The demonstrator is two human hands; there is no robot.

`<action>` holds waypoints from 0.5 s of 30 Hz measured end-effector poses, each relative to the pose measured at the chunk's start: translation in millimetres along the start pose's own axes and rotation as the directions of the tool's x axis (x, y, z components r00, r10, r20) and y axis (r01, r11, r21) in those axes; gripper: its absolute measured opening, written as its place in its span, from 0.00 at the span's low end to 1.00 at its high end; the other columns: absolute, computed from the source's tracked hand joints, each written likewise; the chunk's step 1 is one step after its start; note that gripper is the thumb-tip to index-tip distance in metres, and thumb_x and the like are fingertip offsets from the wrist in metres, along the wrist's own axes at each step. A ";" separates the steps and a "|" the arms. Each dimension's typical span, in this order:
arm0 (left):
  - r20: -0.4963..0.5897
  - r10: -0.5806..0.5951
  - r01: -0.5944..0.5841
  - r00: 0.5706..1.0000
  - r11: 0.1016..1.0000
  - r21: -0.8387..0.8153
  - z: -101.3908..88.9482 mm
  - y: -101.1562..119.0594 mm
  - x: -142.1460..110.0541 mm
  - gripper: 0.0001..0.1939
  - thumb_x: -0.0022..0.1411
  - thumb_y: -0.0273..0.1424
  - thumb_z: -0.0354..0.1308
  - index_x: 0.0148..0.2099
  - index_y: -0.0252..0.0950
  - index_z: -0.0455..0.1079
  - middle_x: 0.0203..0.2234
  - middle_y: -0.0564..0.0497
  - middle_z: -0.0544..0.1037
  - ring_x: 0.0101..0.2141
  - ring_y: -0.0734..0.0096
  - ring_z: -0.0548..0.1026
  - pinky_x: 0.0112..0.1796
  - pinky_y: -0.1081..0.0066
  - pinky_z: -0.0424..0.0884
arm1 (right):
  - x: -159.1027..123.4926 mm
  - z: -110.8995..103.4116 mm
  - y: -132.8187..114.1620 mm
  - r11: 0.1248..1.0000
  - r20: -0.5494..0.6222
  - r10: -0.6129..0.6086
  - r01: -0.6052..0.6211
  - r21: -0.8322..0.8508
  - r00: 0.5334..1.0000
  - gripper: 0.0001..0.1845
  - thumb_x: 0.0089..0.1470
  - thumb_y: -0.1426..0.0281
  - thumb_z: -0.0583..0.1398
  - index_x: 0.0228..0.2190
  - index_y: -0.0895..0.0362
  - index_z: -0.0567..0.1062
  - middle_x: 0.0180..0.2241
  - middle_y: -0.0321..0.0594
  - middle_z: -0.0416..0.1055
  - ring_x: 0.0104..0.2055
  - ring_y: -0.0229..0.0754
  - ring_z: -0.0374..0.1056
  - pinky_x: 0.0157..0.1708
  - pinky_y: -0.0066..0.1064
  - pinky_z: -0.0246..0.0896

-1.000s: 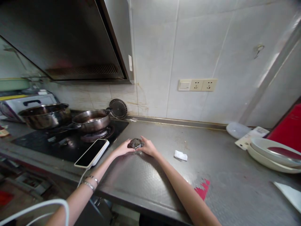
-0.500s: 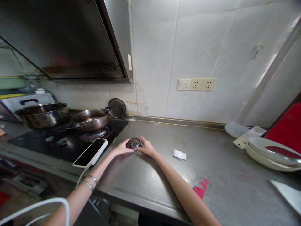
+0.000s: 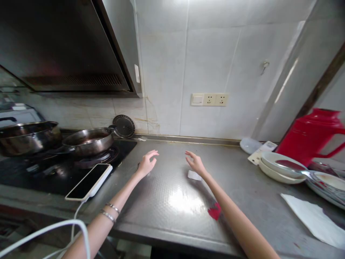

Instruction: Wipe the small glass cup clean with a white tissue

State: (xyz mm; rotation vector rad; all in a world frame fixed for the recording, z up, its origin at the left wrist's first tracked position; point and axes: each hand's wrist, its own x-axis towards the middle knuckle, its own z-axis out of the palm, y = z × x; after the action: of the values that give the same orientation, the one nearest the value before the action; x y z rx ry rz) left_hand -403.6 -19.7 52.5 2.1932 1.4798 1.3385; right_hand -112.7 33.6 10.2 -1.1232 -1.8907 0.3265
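Two hands raised over steel bench (image 3: 172, 201), both spread, fingers loosely curled, holding nothing: left hand (image 3: 147, 164), right hand (image 3: 196, 163), well apart. Small white scrap (image 3: 194, 175) flat on bench just below right hand, partly hidden by wrist. Phone (image 3: 88, 182) on hob edge, left of left hand. Pan (image 3: 87, 141) on burner behind. Stacked plates (image 3: 280, 169) far right.

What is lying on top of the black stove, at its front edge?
A phone with a dark screen lies on the stove, its white cable hanging off. Whatever is beneath the phone is covered.
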 end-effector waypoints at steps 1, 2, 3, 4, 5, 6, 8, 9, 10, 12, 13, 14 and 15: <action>0.044 0.013 -0.014 0.999 1.000 0.014 13.2 4.6 0.3 0.16 0.53 0.22 0.49 0.41 0.36 0.74 0.48 0.46 0.75 0.54 0.64 0.69 0.57 0.59 0.61 | -4.5 -11.9 12.1 0.998 0.001 0.033 -0.033 -0.059 0.999 0.22 0.54 0.70 0.54 0.51 0.59 0.69 0.48 0.47 0.73 0.52 0.44 0.68 0.53 0.37 0.60; 0.081 0.011 -0.014 0.997 1.000 0.028 27.2 8.0 -0.2 0.16 0.53 0.22 0.49 0.41 0.35 0.74 0.48 0.46 0.75 0.54 0.63 0.68 0.57 0.59 0.60 | -9.8 -23.1 23.2 0.990 0.004 0.060 -0.059 -0.125 0.998 0.22 0.54 0.71 0.53 0.52 0.59 0.68 0.49 0.46 0.72 0.53 0.43 0.67 0.54 0.36 0.59; 0.117 0.002 -0.008 0.993 0.999 0.047 41.6 10.3 -1.3 0.16 0.53 0.21 0.49 0.41 0.34 0.74 0.49 0.44 0.75 0.55 0.62 0.67 0.57 0.58 0.60 | -15.8 -33.5 33.1 0.985 0.001 0.082 -0.080 -0.156 0.997 0.22 0.54 0.71 0.53 0.52 0.59 0.68 0.50 0.47 0.71 0.54 0.44 0.66 0.55 0.37 0.58; 0.151 -0.007 -0.003 0.988 0.998 0.066 56.0 11.6 -2.7 0.16 0.52 0.20 0.50 0.41 0.34 0.74 0.50 0.43 0.74 0.56 0.61 0.66 0.58 0.58 0.59 | -22.3 -42.7 41.7 0.979 -0.004 0.102 -0.101 -0.179 0.995 0.22 0.54 0.72 0.53 0.51 0.60 0.69 0.50 0.48 0.71 0.54 0.45 0.66 0.55 0.38 0.57; 0.189 -0.013 -0.004 0.982 0.996 0.086 70.0 12.3 -4.1 0.17 0.52 0.20 0.50 0.42 0.33 0.74 0.51 0.43 0.72 0.57 0.60 0.64 0.58 0.58 0.58 | -29.0 -50.8 48.9 0.971 -0.006 0.125 -0.123 -0.205 0.992 0.22 0.54 0.72 0.52 0.51 0.61 0.70 0.50 0.50 0.71 0.54 0.46 0.66 0.55 0.38 0.57; 0.218 -0.021 -0.002 0.976 0.994 0.106 82.9 12.6 -5.3 0.17 0.52 0.19 0.50 0.42 0.33 0.74 0.53 0.42 0.71 0.59 0.60 0.62 0.58 0.58 0.58 | -35.8 -57.6 54.9 0.963 -0.004 0.147 -0.144 -0.230 0.989 0.22 0.53 0.72 0.53 0.50 0.62 0.70 0.50 0.52 0.70 0.54 0.48 0.66 0.55 0.39 0.57; 0.270 -0.041 -0.001 0.962 0.988 0.154 104.6 12.7 -6.1 0.17 0.54 0.20 0.50 0.45 0.32 0.73 0.54 0.41 0.69 0.60 0.59 0.59 0.59 0.59 0.56 | -48.3 -67.1 63.6 0.945 0.003 0.181 -0.173 -0.277 0.984 0.23 0.53 0.73 0.53 0.50 0.64 0.70 0.51 0.55 0.69 0.54 0.50 0.65 0.55 0.40 0.56; 0.287 -0.060 0.006 0.956 0.982 0.186 113.0 12.7 -5.5 0.18 0.55 0.21 0.50 0.47 0.31 0.71 0.55 0.40 0.68 0.61 0.59 0.58 0.59 0.59 0.55 | -53.6 -70.1 66.8 0.937 0.010 0.192 -0.180 -0.298 0.981 0.23 0.53 0.72 0.53 0.50 0.65 0.70 0.51 0.56 0.69 0.55 0.50 0.64 0.56 0.40 0.55; 0.296 -0.083 0.016 0.951 0.975 0.222 119.9 12.7 -4.3 0.19 0.57 0.23 0.49 0.50 0.30 0.69 0.56 0.40 0.67 0.61 0.58 0.57 0.59 0.60 0.55 | -58.0 -72.1 69.5 0.930 0.017 0.200 -0.184 -0.317 0.980 0.23 0.53 0.72 0.52 0.50 0.66 0.70 0.51 0.56 0.68 0.55 0.50 0.64 0.56 0.39 0.55; 0.301 -0.122 0.036 0.946 0.960 0.277 129.8 12.7 -1.2 0.21 0.61 0.29 0.47 0.56 0.29 0.64 0.58 0.39 0.65 0.62 0.58 0.55 0.59 0.59 0.54 | -63.8 -73.9 73.4 0.919 0.034 0.209 -0.184 -0.348 0.977 0.23 0.55 0.70 0.52 0.51 0.65 0.69 0.52 0.55 0.68 0.55 0.49 0.63 0.56 0.37 0.55; 0.302 -0.139 0.044 0.943 0.953 0.300 133.2 12.7 0.3 0.23 0.63 0.31 0.46 0.58 0.28 0.61 0.59 0.38 0.63 0.62 0.57 0.54 0.59 0.59 0.53 | -65.4 -74.0 74.9 0.914 0.043 0.213 -0.183 -0.362 0.976 0.22 0.56 0.69 0.51 0.51 0.64 0.69 0.52 0.54 0.68 0.55 0.48 0.64 0.55 0.37 0.55; 0.306 -0.154 0.049 0.939 0.945 0.324 135.8 12.6 1.6 0.24 0.64 0.33 0.44 0.60 0.28 0.59 0.59 0.37 0.62 0.62 0.56 0.53 0.59 0.58 0.52 | -66.2 -73.8 76.1 0.910 0.052 0.216 -0.182 -0.374 0.975 0.22 0.57 0.69 0.51 0.51 0.62 0.69 0.51 0.53 0.69 0.55 0.48 0.64 0.55 0.37 0.55; 0.313 -0.168 0.052 0.935 0.936 0.347 138.0 12.4 2.6 0.25 0.65 0.34 0.43 0.60 0.28 0.58 0.60 0.37 0.61 0.63 0.55 0.52 0.59 0.58 0.52 | -66.4 -73.5 76.9 0.906 0.061 0.218 -0.179 -0.385 0.974 0.22 0.57 0.68 0.51 0.51 0.62 0.68 0.51 0.52 0.69 0.55 0.48 0.64 0.55 0.36 0.55</action>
State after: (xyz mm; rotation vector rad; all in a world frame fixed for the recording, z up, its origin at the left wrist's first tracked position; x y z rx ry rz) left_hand -291.7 20.1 -18.9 2.3375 1.7568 0.6627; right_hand 2.9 7.9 -31.0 -1.5917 -1.9850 0.1341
